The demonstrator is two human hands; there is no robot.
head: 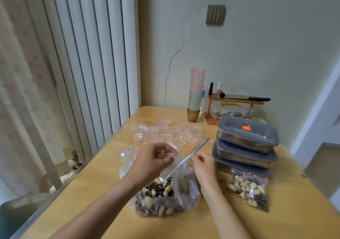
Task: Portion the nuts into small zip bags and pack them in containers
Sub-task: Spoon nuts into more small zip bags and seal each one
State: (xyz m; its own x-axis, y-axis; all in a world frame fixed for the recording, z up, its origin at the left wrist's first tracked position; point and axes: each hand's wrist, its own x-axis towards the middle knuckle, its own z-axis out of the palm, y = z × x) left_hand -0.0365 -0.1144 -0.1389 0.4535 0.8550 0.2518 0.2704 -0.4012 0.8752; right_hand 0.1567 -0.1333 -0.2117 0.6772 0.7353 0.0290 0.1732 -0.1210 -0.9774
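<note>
Now the person is scooping nuts (pixel 158 191) out of the big bag (pixel 165 198), which sits open on the table (pixel 103 179) close in front; the right hand (pixel 203 165) pinches the spoon (pixel 184 163) partway up its handle, with the fingers curled round it, and the bowl of the spoon is down in the nuts; the left hand (pixel 154 160) is just above the big bag, its fingers curled round a small bag (pixel 170 153) with a red strip, and it is hard to tell if that small bag's mouth is open yet.

To do this step well, the left hand should likely hold the small bag's mouth wide open and keep it low, right over the big bag, so any nuts that fall land back inside; the spoon should come up level and not too full, then tip slowly into the small bag.

One filled bag (pixel 249 189) lies to the right, beside the stack of boxes (pixel 246 141) with grey lids; more empty bags (pixel 165 133) lie spread out farther back; the scoops should probably match that filled bag, so every bag gets about the same.
</note>
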